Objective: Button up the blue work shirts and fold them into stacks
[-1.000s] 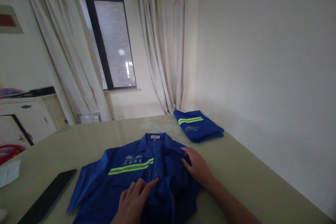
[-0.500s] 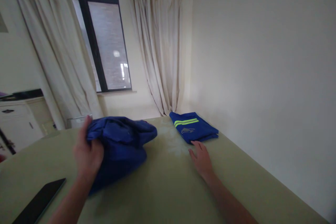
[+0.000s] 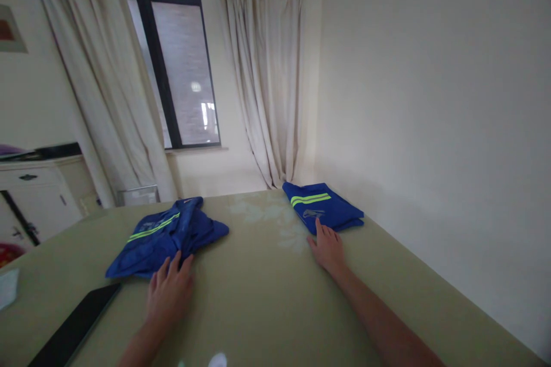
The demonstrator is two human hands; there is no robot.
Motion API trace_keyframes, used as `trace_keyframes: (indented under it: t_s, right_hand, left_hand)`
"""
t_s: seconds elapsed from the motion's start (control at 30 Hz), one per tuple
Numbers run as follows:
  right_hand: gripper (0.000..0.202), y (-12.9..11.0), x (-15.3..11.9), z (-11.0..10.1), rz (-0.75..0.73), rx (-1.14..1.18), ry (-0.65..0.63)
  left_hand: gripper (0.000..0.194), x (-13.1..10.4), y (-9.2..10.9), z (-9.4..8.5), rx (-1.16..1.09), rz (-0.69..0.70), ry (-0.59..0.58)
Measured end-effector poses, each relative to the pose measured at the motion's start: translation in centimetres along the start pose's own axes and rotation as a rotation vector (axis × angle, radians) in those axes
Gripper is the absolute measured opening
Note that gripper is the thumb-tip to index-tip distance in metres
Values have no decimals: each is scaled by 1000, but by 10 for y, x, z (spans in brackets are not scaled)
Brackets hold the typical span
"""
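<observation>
A blue garment with yellow-green stripes lies loosely bunched on the left part of the table. My left hand is at its near edge, fingers spread, gripping nothing. A second blue garment, folded flat with two similar stripes and a grey print, rests at the far right of the table. At its near edge is my right hand, fingers apart, the fingertips over the cloth's border.
The table has a pale green cover. A black flat object lies at the near left, a whitish item beyond it at the left edge. A wall borders the right side; curtains and a white cabinet stand behind.
The left garment, earlier held up and bunched in my left hand, now lies on the table with its stripes showing. My left hand has let go. My right hand has shifted slightly onto the folded garment.
</observation>
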State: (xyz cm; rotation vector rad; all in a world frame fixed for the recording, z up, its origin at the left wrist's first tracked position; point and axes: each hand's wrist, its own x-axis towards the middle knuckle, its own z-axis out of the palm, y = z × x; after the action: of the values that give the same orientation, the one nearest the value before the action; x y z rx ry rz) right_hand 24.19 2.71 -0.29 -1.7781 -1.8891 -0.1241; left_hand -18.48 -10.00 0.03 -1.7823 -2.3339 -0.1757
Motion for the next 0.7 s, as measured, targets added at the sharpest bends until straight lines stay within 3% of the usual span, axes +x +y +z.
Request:
trace_keyframes:
  t_s: [0.1,0.2,0.27,0.3,0.37,0.43,0.53,0.6,0.7]
  right_hand:
    - [46,0,-2,-7,-47,-25,-5]
    - [38,-8,-16,-19,-98,-24,-17]
    - [39,-21,-33,-29,-161,37,-58]
    - [41,-30,-43,-35,-207,94,-95]
    - [42,-54,-64,-47,-326,226,-206]
    - [41,-80,-82,-57,-464,346,-342]
    - [36,-112,-101,-70,-573,520,-493]
    - [33,-121,-104,-77,-558,622,-538]
    - [31,-106,-89,-88,-380,787,-408]
  left_hand:
    - [55,-4,19,4,-63,14,3]
    - [59,4,27,6,-120,-205,3]
    - [60,9,27,6,-113,-330,69]
    - [59,10,28,6,-108,-330,120]
    - [56,8,34,4,-158,-182,221]
    - [54,-3,49,-2,-310,92,273]
    - [53,-29,87,-14,-533,520,205]
    - [60,-47,115,-20,-578,745,149]
    - [73,-63,144,-23,-551,794,81]
